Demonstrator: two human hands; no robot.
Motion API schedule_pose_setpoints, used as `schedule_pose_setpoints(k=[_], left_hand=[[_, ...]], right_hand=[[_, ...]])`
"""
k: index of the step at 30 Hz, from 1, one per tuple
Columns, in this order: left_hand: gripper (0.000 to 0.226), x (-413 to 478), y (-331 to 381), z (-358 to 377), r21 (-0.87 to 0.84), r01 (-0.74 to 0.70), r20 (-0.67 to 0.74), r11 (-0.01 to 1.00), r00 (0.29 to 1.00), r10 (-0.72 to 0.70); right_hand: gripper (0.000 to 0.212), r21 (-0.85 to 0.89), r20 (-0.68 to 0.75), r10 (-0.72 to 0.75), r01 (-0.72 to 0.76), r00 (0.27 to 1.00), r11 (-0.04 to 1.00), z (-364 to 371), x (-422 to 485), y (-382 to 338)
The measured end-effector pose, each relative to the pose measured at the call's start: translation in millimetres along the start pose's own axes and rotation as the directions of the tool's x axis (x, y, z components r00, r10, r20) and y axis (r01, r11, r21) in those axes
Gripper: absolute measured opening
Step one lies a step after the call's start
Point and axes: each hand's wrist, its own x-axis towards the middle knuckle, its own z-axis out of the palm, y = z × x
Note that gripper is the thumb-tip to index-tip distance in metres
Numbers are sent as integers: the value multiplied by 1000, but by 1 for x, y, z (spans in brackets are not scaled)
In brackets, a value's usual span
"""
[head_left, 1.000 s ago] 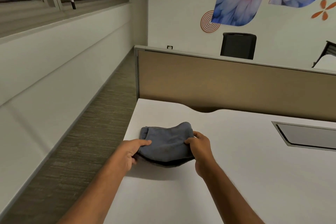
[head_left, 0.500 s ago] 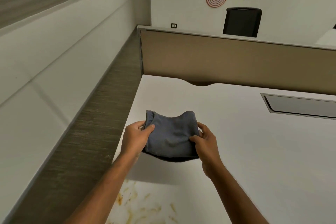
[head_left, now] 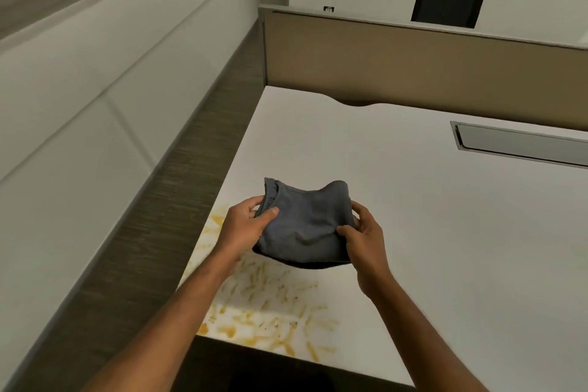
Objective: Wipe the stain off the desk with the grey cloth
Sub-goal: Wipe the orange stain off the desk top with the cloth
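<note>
A folded grey cloth (head_left: 304, 223) hangs a little above the white desk (head_left: 445, 232), held from both sides. My left hand (head_left: 243, 227) pinches its left edge with thumb on top. Its right edge is gripped by my right hand (head_left: 362, 237). A yellow-orange streaky stain (head_left: 267, 305) covers the desk's near left corner, just below and in front of the cloth; my left forearm crosses over part of it.
A tan partition panel (head_left: 413, 70) closes the desk's far side. A grey recessed cable tray (head_left: 521, 143) sits at the right. The desk's left edge drops to a carpeted strip (head_left: 152, 232) beside a white wall. A black chair (head_left: 448, 0) stands beyond the partition.
The view has tilted down, bringing the stain at the desk's near left corner into sight. Both hands have kept hold of the cloth and lifted it slightly off the desk.
</note>
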Motion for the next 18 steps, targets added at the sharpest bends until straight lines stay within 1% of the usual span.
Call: schedule_pose_setpoints(k=[4, 8, 11, 13, 18], left_hand=[[32, -34, -8, 2, -14, 12, 39, 1000, 999, -11], [33, -61, -21, 9, -23, 7, 95, 1000, 995, -5], [32, -77, -32, 13, 1, 4, 170, 1000, 985, -4], [34, -85, -41, 16, 21, 16, 215, 1000, 976, -20], [35, -102, -60, 28, 41, 36, 259, 999, 965, -45]], right_hand=[[58, -8, -2, -10, 10, 1000, 1000, -11, -32, 12], [57, -19, -33, -14, 14, 999, 1000, -21, -58, 27], [56, -28, -60, 6, -8, 998, 1000, -26, -76, 38], [56, -36, -79, 22, -25, 997, 999, -29, -86, 44], [55, -59, -120, 46, -53, 992, 997, -45, -104, 56]])
